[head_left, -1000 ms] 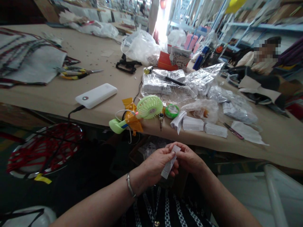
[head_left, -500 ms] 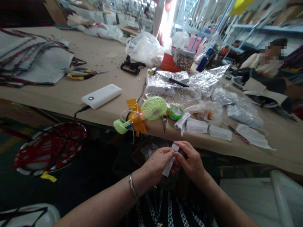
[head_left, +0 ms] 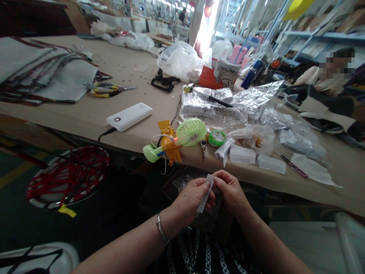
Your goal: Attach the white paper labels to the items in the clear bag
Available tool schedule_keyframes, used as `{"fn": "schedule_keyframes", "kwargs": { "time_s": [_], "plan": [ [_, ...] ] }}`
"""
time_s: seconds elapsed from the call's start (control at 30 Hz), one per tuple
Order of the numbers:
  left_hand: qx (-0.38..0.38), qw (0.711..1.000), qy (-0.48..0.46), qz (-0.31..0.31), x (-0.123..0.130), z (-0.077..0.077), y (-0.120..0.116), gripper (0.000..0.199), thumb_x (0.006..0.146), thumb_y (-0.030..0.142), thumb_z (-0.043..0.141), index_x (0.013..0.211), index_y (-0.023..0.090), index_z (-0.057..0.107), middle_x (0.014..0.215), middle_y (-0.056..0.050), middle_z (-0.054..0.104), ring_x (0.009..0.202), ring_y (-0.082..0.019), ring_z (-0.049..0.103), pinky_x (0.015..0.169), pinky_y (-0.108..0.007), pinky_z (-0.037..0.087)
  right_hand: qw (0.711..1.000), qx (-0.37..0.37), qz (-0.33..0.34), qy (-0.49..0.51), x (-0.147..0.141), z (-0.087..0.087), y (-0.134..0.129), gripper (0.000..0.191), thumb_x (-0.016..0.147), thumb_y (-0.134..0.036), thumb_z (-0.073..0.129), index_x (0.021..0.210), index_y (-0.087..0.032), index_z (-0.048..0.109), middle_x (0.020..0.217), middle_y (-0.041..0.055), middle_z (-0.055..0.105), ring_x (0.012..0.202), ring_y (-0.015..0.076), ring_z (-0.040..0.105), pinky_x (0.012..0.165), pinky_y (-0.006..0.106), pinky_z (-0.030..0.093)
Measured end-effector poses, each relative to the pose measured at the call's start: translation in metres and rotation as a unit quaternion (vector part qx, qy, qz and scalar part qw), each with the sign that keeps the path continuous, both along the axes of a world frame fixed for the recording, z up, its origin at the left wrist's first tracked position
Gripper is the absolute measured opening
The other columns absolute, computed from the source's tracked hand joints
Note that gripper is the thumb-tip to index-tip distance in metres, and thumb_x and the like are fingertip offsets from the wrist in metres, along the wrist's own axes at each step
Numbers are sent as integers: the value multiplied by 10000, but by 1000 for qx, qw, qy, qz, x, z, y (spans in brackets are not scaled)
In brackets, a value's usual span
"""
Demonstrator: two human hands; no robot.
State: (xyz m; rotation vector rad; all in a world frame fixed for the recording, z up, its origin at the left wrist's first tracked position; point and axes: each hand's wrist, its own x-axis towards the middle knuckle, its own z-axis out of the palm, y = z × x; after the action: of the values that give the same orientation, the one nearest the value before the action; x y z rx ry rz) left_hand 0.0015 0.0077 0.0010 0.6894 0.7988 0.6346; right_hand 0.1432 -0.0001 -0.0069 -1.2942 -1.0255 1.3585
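A narrow white printed label [head_left: 203, 201] is pinched between the thumb and fingers of my left hand [head_left: 188, 198], in front of the table edge. My right hand [head_left: 231, 191] has its thumb and fingertips closed at the label's upper right edge. The label slants, with its lower end hanging free below my left thumb. Just beyond my hands, stacks of similar white labels [head_left: 242, 154] lie along the table's front edge. A roll of green tape [head_left: 216, 138] sits to the left of those stacks.
A green fan [head_left: 191, 132] is taped at the table edge beside a pointed metal tool [head_left: 203, 151]. Further left are a white power bank [head_left: 129, 117] and pliers [head_left: 104, 90]. A hammer [head_left: 209, 96] rests on plastic-wrapped bundles. Another person [head_left: 330, 78] is at the right.
My right fingers have drawn in closer together at the label's upper edge. The label stays in my left hand. The whole view has shifted slightly, moving the table things rightward.
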Motion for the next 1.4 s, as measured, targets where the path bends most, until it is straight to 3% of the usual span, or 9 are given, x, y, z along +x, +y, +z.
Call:
{"fn": "schedule_keyframes", "kwargs": {
  "time_s": [0.13,0.23,0.4,0.63,0.83,1.4],
  "plan": [
    [32,999,37,7,-3,-2,3,294,796,417,503,769,133,575,617,-16,555,499,-95,487,497,-216,367,1000,-8,-4,7,-8,-2,6,180,737,-325,643,723,-163,565,570,-43,531,461,71,432,445,184,355],
    [114,987,106,37,-7,-5,10,254,798,349,503,693,131,582,611,-17,553,539,-100,473,519,-215,360,1000,6,-2,0,-14,-2,12,178,728,-329,640,715,-168,565,572,-42,533,480,86,457,482,205,390],
    [273,927,240,93,-14,-4,23,206,794,282,504,734,144,646,682,-20,610,648,-125,518,596,-217,381,996,51,-17,-67,-19,-5,24,149,720,-294,633,696,-160,572,616,-39,518,563,84,454,543,194,371],
    [373,875,289,109,-14,-3,38,214,822,262,461,754,161,637,686,0,627,650,-119,548,615,-219,389,986,101,-42,-129,-24,-4,35,145,716,-303,596,695,-162,570,619,-34,509,583,99,442,554,205,365],
    [413,851,306,110,-12,-7,45,226,841,251,436,721,166,608,663,13,600,627,-103,531,600,-212,370,976,132,-51,-166,-23,-5,37,122,740,-284,568,713,-166,576,610,-37,506,567,95,436,537,202,362],
    [426,842,308,121,-10,-10,52,241,843,251,429,690,161,592,627,21,566,588,-92,498,568,-200,351,957,167,-59,-230,-19,-11,42,144,782,-298,548,762,-163,591,636,-22,543,575,105,471,558,206,393]
  ]
}}
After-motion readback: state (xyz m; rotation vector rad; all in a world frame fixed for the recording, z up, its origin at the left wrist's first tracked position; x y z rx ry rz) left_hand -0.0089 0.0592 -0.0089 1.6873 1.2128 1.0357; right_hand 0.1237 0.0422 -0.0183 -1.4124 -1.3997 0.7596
